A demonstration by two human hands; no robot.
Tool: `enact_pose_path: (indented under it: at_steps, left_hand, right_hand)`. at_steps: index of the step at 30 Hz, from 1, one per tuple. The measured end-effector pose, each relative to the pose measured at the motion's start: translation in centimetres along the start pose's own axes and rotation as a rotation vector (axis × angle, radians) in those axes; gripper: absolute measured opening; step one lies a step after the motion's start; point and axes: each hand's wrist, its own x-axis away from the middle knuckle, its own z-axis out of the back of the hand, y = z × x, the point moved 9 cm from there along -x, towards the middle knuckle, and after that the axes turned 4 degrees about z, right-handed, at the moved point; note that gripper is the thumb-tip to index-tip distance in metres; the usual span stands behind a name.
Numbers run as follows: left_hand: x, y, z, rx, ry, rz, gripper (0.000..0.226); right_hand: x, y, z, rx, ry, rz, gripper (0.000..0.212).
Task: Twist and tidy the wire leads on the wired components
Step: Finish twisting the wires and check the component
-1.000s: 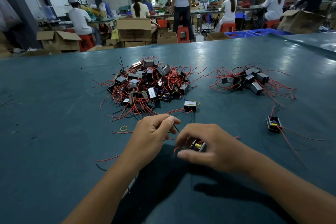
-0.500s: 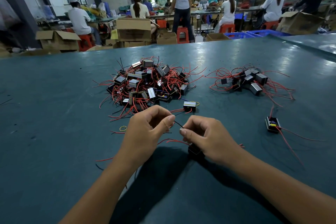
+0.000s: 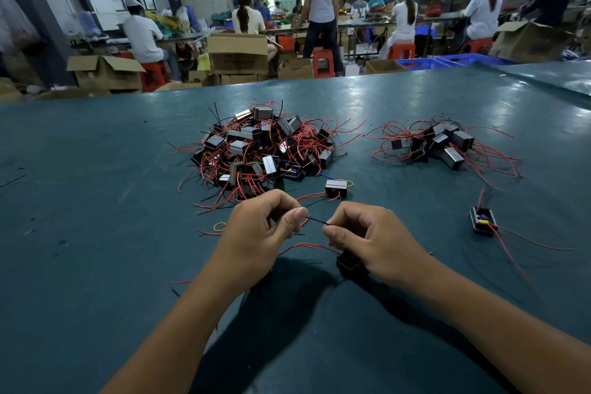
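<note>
Bench [image 3: 96,233], teal; workshop behind. We've black lead [image 3: 316,220] pinched taut btwn left hand [image 3: 259,237] & right hand [image 3: 367,240], component [image 3: 348,262] under right. Twist w/ even tension, no kinks. Pile [image 3: 259,150] beyond.

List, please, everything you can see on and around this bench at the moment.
table: one, dark teal, fills the foreground.
large pile of wired components: one heap, black and grey with red leads, centre.
small pile: one, same parts, right of it.
loose component: one, near edge of the large pile.
single component: one, black, far right.
rubber band: one, yellow, left of the hands.
held component: one, black, under the right hand.
black lead: one, stretched between both hands.
cardboard boxes: several, brown, behind the table.
workers: several, background.
left hand: pinches the lead.
right hand: pinches the lead.
</note>
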Motion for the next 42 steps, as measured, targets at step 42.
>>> enact_pose_path:
  at_steps: [42]
  left_hand:
    - [0.1, -2.2, -2.1, -0.372, -0.218, -0.003, 0.003]
  right_hand:
    - [0.8, -1.7, 0.3, 0.194, 0.052, 0.127, 0.016]
